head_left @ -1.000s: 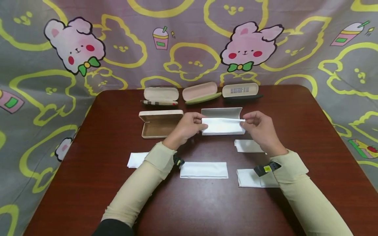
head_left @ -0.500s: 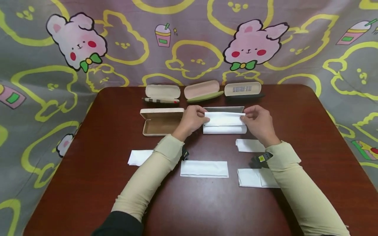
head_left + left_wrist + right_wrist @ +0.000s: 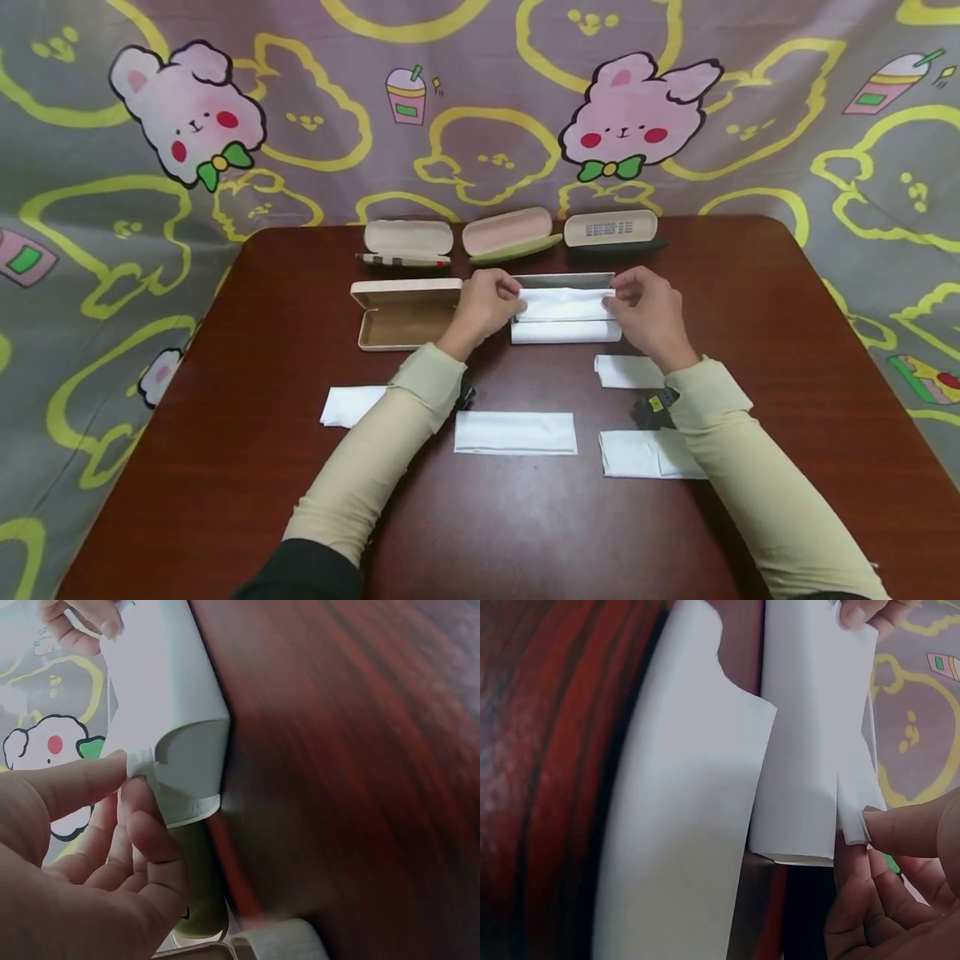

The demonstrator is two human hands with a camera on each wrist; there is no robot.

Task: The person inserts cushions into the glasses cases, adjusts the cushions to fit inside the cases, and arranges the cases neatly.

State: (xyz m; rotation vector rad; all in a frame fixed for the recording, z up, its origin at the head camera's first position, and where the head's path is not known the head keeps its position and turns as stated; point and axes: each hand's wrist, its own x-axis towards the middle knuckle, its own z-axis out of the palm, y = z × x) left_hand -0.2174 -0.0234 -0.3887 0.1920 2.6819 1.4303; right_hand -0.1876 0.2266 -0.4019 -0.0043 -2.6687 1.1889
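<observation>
A folded white cloth (image 3: 564, 305) is stretched sideways between both hands at the opening of a white glasses case (image 3: 566, 333). The case's grey-lined lid (image 3: 573, 280) stands up behind it. My left hand (image 3: 483, 310) pinches the cloth's left end between thumb and fingers; that end (image 3: 140, 763) shows close up in the left wrist view. At the other end, my right hand (image 3: 651, 315) pinches the cloth likewise, its corner (image 3: 853, 825) visible in the right wrist view. How deep the cloth lies in the case is hidden.
Left of the white case stands an open brown-lined case (image 3: 405, 321). Behind are three more open cases: checked (image 3: 408, 240), green (image 3: 513, 236) and black (image 3: 613, 230). Folded cloths lie nearer: left (image 3: 352, 406), middle (image 3: 516, 433), right (image 3: 628, 372) and front right (image 3: 648, 454).
The cloth, held by both hands, first tipped up and back from the case's front, then shifted slightly lower toward the opening. Both hands keep their pinch; the other cases stay put.
</observation>
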